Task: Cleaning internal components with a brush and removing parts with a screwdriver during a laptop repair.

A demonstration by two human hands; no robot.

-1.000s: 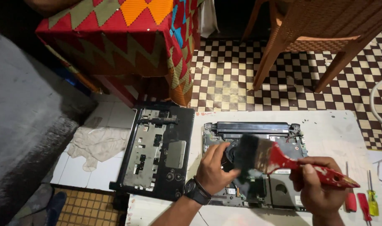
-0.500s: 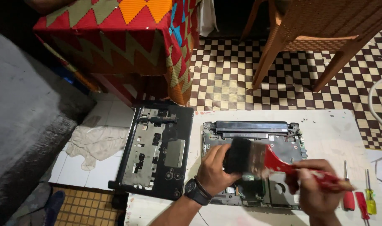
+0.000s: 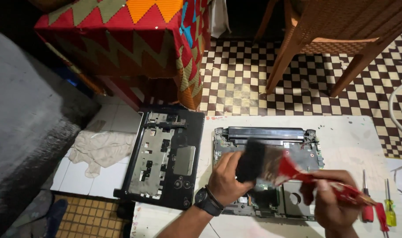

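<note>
Hands at work over an opened laptop base [image 3: 267,167] lying mid-tabletop [image 3: 355,141]: the left hand [image 3: 225,178] rests on the board, fingers curled loosely and holding nothing, while the right hand [image 3: 328,207] closes its fingers around a red-handled paintbrush [image 3: 271,163], bristles above the circuitry. Light, short strokes toward the near edge would likely serve best. A detached keyboard frame [image 3: 163,156] overhangs the left edge; screwdrivers [image 3: 377,207] lie at right.

The brush [image 3: 271,165] has a red handle and black bristles. Beneath it lies a laptop [image 3: 267,145], grey and green inside, on a white bench [image 3: 350,141]. Left of the laptop, the cover [image 3: 163,156] is black. Beyond it the floor [image 3: 240,83] is brown-and-cream checked, the cloth [image 3: 121,39] zigzagged red, orange and olive.
</note>
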